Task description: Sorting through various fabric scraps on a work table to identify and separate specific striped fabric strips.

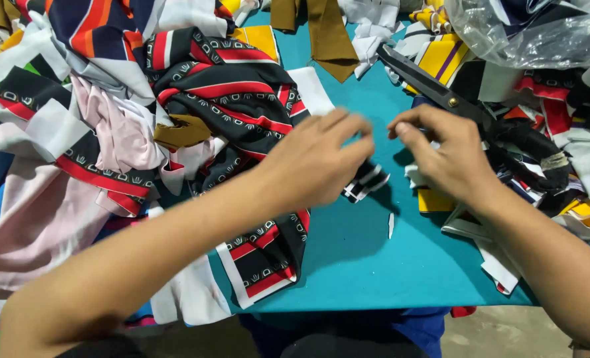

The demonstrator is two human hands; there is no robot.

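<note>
My left hand [321, 159] reaches in from the lower left over the teal table [368, 265], fingers pinched together. A black-and-white striped fabric scrap [368, 182] sticks out from under its palm and casts a shadow on the table, so it looks held. My right hand [441, 156] is close beside it, its fingertips curled and pinched, pointing at the left fingertips. A small gap separates the two hands, and I cannot tell whether anything is between the right fingers. Black scissors [441, 86] lie just behind my right hand, blades pointing up-left.
A big heap of fabric pieces [96, 132] in black, red, white and pink covers the left side. Yellow, white and red scraps [573, 152] pile up on the right under a clear plastic bag [527, 30]. A brown strip [325, 36] lies at the back.
</note>
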